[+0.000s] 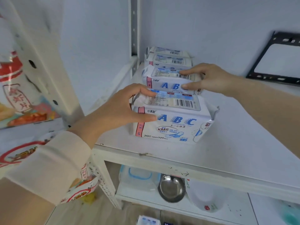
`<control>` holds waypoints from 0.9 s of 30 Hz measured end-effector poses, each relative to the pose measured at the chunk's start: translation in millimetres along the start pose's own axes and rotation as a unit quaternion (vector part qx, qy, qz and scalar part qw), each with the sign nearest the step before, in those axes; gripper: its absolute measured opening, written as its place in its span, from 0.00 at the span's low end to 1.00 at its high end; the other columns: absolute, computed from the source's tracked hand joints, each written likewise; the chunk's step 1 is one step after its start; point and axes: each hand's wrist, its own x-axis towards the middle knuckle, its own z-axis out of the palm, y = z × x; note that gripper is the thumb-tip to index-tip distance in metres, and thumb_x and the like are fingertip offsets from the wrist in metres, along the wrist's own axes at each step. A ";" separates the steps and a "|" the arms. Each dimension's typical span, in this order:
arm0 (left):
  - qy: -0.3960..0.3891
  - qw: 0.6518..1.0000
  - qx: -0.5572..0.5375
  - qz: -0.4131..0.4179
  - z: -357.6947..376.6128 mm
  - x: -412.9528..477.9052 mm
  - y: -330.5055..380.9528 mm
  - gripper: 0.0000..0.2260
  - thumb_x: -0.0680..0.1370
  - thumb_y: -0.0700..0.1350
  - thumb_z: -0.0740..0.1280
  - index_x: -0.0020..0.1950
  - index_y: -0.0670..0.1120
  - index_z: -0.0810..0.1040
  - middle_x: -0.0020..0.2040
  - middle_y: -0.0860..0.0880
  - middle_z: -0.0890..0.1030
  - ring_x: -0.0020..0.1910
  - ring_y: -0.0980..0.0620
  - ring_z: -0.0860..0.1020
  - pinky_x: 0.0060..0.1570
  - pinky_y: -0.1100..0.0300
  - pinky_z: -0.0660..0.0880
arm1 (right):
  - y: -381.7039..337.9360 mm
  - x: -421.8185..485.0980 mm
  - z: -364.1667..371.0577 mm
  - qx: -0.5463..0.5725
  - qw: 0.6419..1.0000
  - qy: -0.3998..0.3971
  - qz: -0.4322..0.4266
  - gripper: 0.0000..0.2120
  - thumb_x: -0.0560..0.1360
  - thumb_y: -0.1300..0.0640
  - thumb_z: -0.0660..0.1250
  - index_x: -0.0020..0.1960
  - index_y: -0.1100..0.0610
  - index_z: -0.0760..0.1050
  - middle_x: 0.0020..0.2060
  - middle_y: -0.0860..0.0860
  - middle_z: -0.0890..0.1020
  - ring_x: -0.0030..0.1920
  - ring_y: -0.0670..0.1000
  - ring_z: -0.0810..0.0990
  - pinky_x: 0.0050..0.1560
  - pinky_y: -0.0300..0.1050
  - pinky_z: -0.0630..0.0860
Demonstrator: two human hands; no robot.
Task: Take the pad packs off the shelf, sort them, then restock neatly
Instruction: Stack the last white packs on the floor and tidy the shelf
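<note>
Several white and blue ABC pad packs stand in a row running front to back on the left of the white shelf [227, 135]. The front pack [175, 122] stands near the shelf edge; my left hand [118, 111] grips its left end, thumb on the front face and fingers over the top. The second pack [168, 82] stands right behind it, and my right hand [209, 78] pinches its right end between thumb and fingers. Two more packs [168, 58] stand behind, near the back wall.
A black metal bracket [276, 62] leans at the back right of the shelf. Snack bags [17, 88] fill the bay to the left. Below are a plastic lidded box [138, 177], a steel bowl [171, 187] and a white bowl [206, 197].
</note>
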 end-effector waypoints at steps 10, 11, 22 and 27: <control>-0.004 0.988 0.150 0.037 -5.7 13.1 -0.9 0.23 0.61 0.57 0.72 0.55 0.63 0.72 0.63 0.61 0.66 0.58 0.69 0.64 0.51 0.85 0.57 | 0.2 9.3 6.6 0.036 0.999 -0.040 0.004 0.23 0.71 0.53 0.71 0.65 0.44 0.72 0.69 0.46 0.68 0.61 0.41 0.65 0.49 0.23 0.62; -0.006 0.987 0.158 0.038 -6.6 14.6 -2.2 0.23 0.63 0.55 0.73 0.56 0.62 0.72 0.63 0.61 0.66 0.58 0.69 0.63 0.50 0.86 0.57 | 0.3 8.9 5.0 0.037 0.998 -0.046 0.008 0.22 0.72 0.53 0.70 0.64 0.44 0.72 0.70 0.46 0.67 0.63 0.42 0.65 0.53 0.27 0.60; 0.003 0.980 0.194 0.040 -5.1 22.3 -4.5 0.24 0.71 0.49 0.70 0.66 0.59 0.70 0.71 0.61 0.62 0.62 0.68 0.60 0.46 0.87 0.58 | 1.3 6.0 -3.6 0.069 0.993 -0.093 0.035 0.20 0.75 0.53 0.66 0.66 0.44 0.70 0.71 0.45 0.65 0.70 0.46 0.61 0.62 0.34 0.55; -0.006 0.977 0.211 0.035 -7.2 24.9 -2.3 0.24 0.71 0.51 0.69 0.66 0.61 0.69 0.72 0.61 0.62 0.68 0.61 0.62 0.56 0.72 0.63 | 3.4 7.2 -1.6 0.072 0.994 -0.078 0.033 0.19 0.75 0.53 0.66 0.65 0.44 0.72 0.70 0.45 0.66 0.69 0.45 0.62 0.60 0.33 0.56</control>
